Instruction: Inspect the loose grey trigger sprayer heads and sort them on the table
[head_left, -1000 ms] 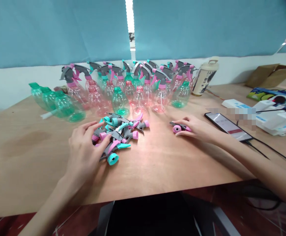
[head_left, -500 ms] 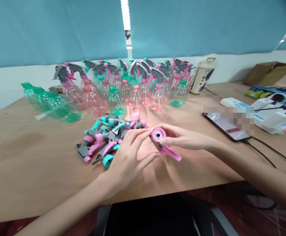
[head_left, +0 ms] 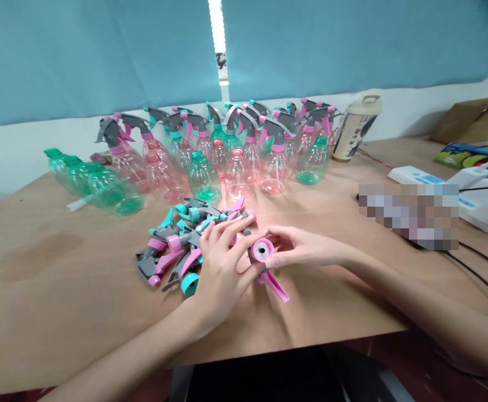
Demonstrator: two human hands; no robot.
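Note:
Between my two hands is a grey spray head with a pink collar and pink trigger. Its open collar faces me, showing a white inside with a dark hole. My left hand is closed on the grey body from the left, thumb and index finger around it. From the right, my right hand pinches the pink collar between thumb and fingers. Just left of and behind my left hand lies a pile of loose spray heads, grey with pink or teal parts.
Behind the pile stand several pink and green bottles, many topped with spray heads. Green bottles lean or lie at left. A tumbler, a cardboard box, a blurred phone, a white power strip and cables are at right.
My left thumb and index finger have closed in on the spray head. Both hands and the spray head have moved slightly left and nearer to me, and the view has shifted a little.

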